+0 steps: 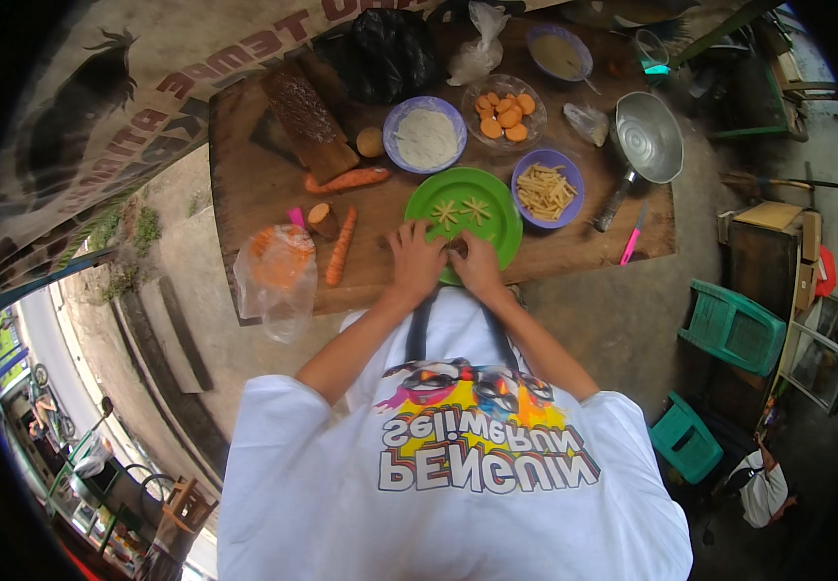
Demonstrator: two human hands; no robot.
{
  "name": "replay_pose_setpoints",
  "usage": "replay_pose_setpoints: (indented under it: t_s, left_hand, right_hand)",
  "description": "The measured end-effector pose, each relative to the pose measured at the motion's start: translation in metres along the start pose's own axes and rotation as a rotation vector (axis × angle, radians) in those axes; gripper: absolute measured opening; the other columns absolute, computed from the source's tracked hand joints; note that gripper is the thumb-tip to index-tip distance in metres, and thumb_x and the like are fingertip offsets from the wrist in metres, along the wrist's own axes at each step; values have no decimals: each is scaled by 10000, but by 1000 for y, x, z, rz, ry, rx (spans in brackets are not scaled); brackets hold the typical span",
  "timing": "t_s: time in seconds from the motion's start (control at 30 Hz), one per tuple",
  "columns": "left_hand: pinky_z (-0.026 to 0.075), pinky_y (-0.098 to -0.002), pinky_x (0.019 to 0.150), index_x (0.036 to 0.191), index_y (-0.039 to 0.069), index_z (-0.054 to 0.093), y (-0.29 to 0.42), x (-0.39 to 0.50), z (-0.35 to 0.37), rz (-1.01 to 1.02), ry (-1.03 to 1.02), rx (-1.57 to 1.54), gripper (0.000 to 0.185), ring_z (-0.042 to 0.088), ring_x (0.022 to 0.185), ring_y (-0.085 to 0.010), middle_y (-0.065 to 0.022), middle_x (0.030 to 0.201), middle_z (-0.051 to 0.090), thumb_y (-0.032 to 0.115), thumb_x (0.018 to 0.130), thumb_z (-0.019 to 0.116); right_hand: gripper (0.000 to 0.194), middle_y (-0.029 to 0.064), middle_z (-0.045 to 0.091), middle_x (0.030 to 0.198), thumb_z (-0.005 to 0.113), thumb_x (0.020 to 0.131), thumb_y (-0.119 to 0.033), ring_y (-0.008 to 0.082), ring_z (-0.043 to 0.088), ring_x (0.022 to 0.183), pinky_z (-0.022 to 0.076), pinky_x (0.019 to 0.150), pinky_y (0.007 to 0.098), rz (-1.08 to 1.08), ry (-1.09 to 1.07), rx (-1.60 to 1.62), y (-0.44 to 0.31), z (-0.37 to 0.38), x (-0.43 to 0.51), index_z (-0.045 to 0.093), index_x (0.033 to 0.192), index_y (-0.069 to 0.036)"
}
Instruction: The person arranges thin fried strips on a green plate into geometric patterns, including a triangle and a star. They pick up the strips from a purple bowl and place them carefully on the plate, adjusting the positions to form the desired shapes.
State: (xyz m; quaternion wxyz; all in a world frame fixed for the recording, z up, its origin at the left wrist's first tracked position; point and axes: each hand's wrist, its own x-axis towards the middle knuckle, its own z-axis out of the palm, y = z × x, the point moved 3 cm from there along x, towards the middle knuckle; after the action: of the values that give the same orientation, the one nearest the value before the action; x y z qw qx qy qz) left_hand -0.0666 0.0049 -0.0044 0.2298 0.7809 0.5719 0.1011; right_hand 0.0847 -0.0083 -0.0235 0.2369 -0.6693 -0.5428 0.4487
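A round green plate [502,210] lies at the table's front edge before me. Two star-shaped arrangements [460,211] of pale yellow strips rest on its far half. My left hand [417,256] is over the plate's near left rim, fingers bent. Beside it, my right hand [477,263] is over the near part, thumb and index finger close together. The fingertips of both hands nearly meet; whatever lies between them is too small and covered to make out. Just right of the plate, a purple bowl [548,190] holds many similar pale strips.
Behind the plate are a bowl of white powder [425,135] and a clear dish of orange slices [505,118]. A saucepan [648,138] and a pink-handled knife [632,236] lie right. Carrots [342,247], a cut root piece [322,219] and a plastic bag [277,269] lie left.
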Motion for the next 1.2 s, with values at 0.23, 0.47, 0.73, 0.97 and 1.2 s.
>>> replay_pose_setpoints:
  t_s: [0.23,0.47,0.73,0.97,1.2]
  left_hand:
    - [293,-612,1129,1082,129,803,1,0,-2,34,-2,1,249,411,1369,-400,-162,1384,575,204,847,773]
    - [289,-599,1135,1076,120,805,4,-2,-8,42,8,-14,252,410,1362,-402,-164,1384,571,200,838,785]
    - [289,-601,1136,1103,112,803,1,-1,-7,4,8,-2,268,406,1359,-404,-164,1389,570,191,848,776]
    - [287,-605,1136,1095,101,801,1,0,-5,5,16,0,255,402,1364,-408,-177,1402,564,193,861,757]
    - [273,-611,1146,1076,55,799,-3,3,-2,-16,-25,-8,275,387,1380,-414,-186,1432,550,220,862,749]
  right_hand:
    - [167,251,751,943,688,888,-58,447,733,897,571,810,509,3,71,-16,3,-4,1,712,1028,28]
    - [215,259,739,1015,684,883,-59,447,712,965,556,884,522,-36,86,-57,6,-4,3,752,1071,21]
    - [231,237,701,1077,692,891,-80,449,684,1025,546,923,517,-54,44,-142,5,-5,2,767,1096,-6]
    - [218,231,692,1083,686,906,-108,446,681,1034,547,919,517,-80,44,-174,3,-5,0,762,1087,-13]
    - [225,267,742,1006,729,857,-106,448,717,946,565,864,505,-62,42,-183,-1,-4,0,765,1031,32]
